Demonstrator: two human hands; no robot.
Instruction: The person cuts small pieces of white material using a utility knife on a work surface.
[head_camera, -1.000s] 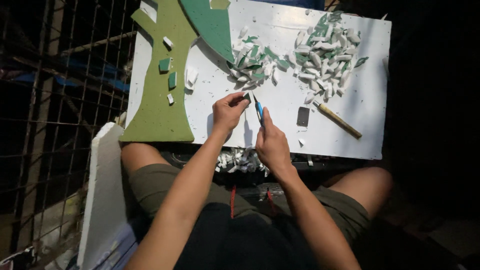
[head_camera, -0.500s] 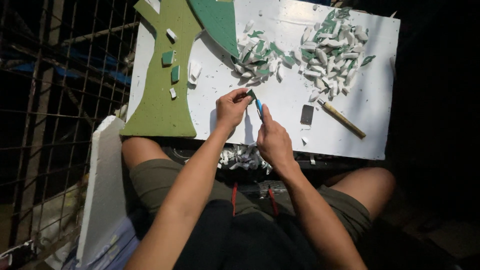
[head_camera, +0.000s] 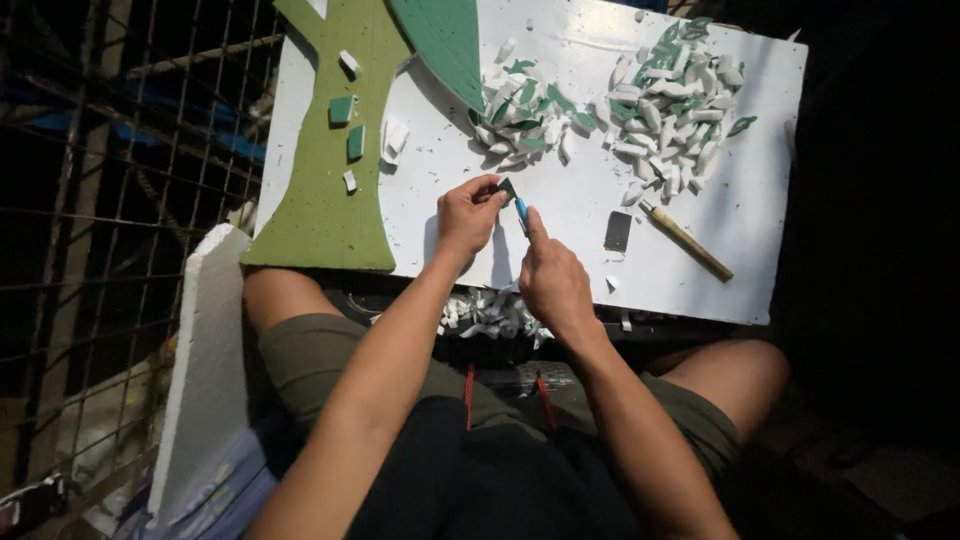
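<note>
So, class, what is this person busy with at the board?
A seated person trims a small green foam piece, pinched in the left hand, with a blue-handled knife in the right hand. They work over a white board that holds heaps of cut pieces and an olive trunk shape.

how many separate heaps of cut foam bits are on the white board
2: one heap beside the dark green foam sheet, a bigger heap nearer the board's right edge. More scraps lie below the board.
</note>
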